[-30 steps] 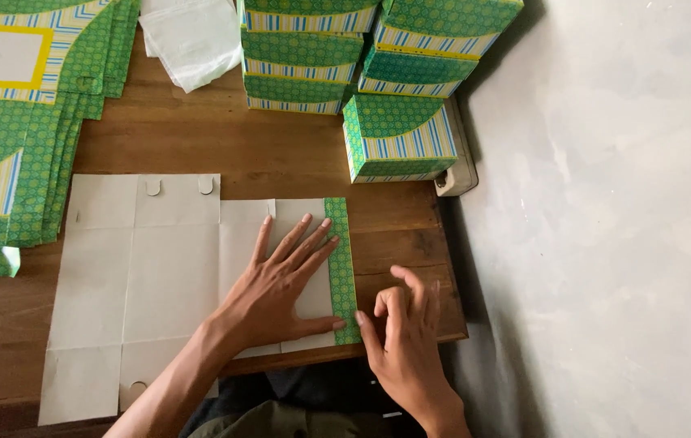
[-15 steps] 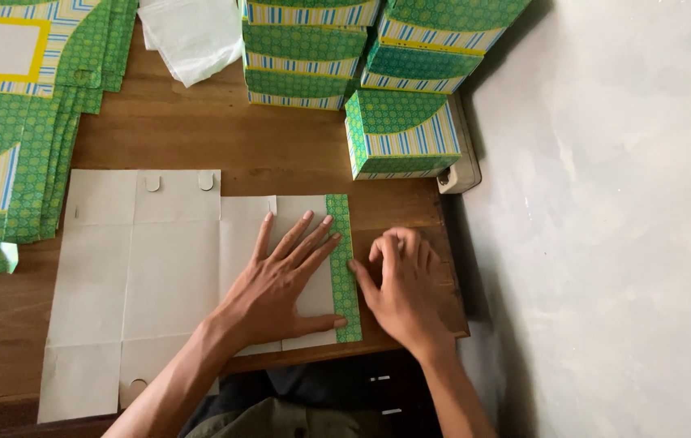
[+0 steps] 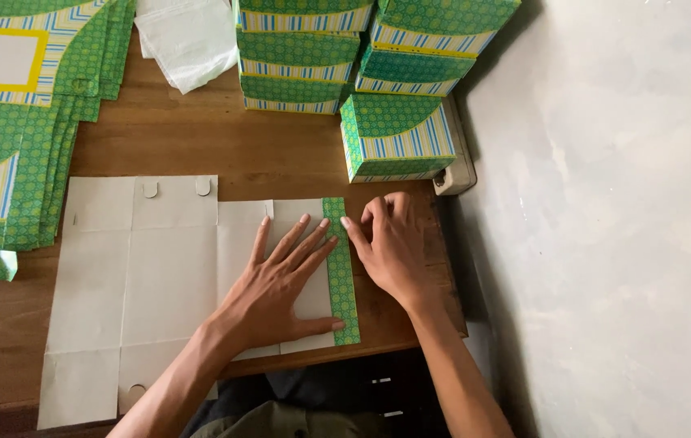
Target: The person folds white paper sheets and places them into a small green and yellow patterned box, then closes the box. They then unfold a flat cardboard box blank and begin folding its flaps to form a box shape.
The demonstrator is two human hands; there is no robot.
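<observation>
Item: unfolded box blank (image 3: 167, 276), plain side up, lying flat on my wooden table (image 3: 199, 146); my left hand (image 3: 281, 288) lies on it open, fingers spread, palm pressing down and gripping nothing. Its green patterned flap (image 3: 341, 276) is folded over along the right edge, where my right hand (image 3: 390, 247) rests with fingers loosely curled, fingertips touching the strip's upper end. Also present: finished green boxes (image 3: 394, 134) stacked behind, flat green blanks (image 3: 13, 138) piled at left.

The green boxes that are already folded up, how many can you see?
5 at least. One folded box stands alone nearest the right hand; two stack behind on the left, two on the right. More may be hidden past the top edge.
</observation>
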